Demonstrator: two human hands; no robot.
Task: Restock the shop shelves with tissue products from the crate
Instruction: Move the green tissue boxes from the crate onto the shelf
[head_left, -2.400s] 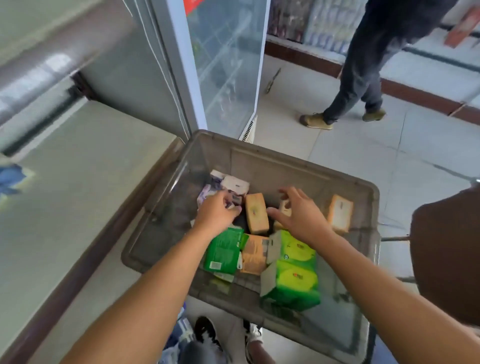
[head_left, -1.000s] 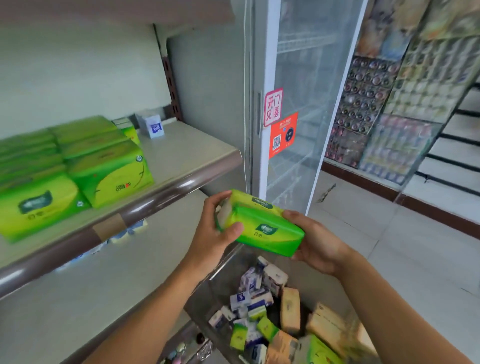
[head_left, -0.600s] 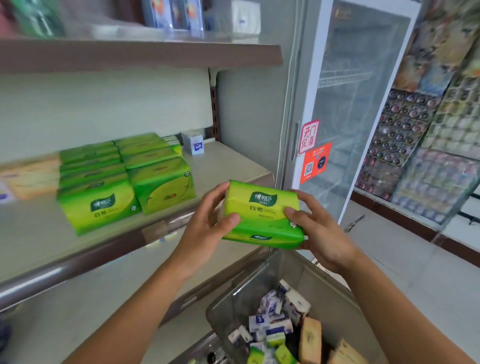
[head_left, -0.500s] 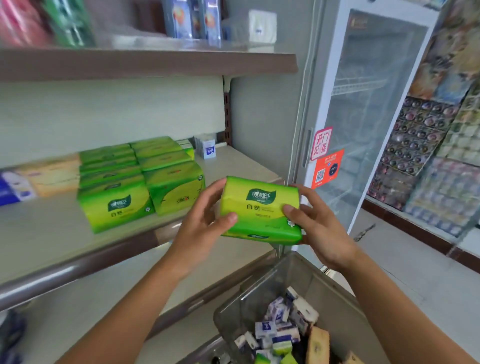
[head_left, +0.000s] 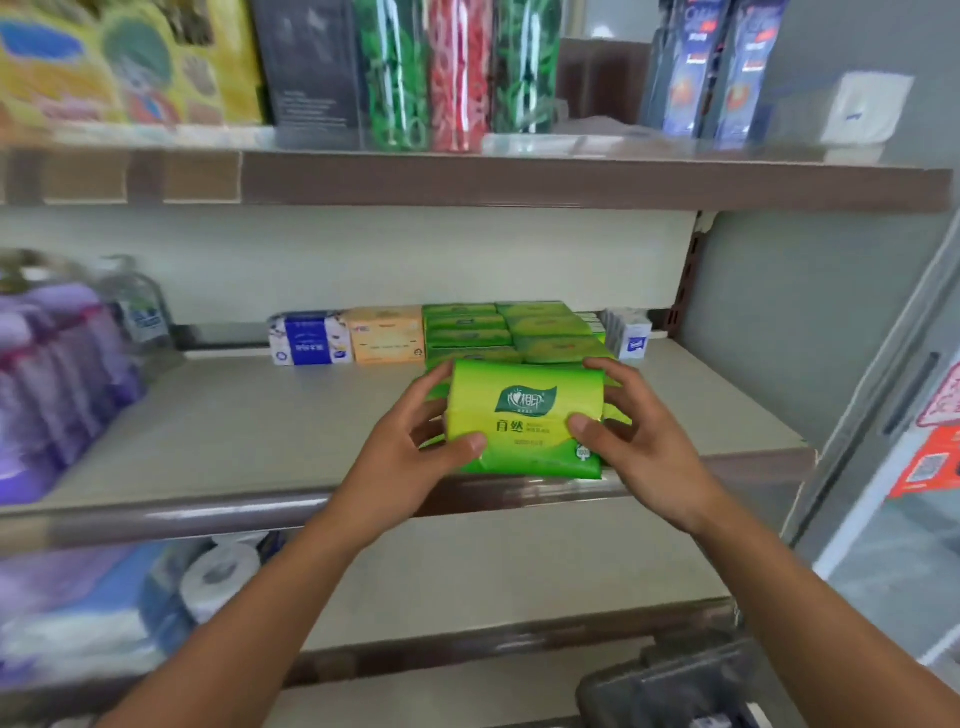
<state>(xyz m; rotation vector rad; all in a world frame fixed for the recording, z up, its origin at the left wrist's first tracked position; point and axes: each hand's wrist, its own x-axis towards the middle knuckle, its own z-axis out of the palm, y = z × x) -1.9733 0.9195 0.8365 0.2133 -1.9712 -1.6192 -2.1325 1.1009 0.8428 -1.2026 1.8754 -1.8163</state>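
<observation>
Green tissue pack (head_left: 524, 421) at frame centre is gripped between left hand (head_left: 410, 457) and right hand (head_left: 639, 441) (fingers curled over its ends, thumbs in front)

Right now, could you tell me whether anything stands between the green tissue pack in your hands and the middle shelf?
Nothing visible does. Left hand and right hand hold the green tissue pack at the middle shelf front edge, before the stacked green packs.

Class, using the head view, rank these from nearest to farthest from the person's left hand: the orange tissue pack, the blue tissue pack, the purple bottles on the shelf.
From the left hand:
1. Orange tissue pack, behind it at the shelf back.
2. Blue tissue pack, further left.
3. Purple bottles, far left end.
</observation>
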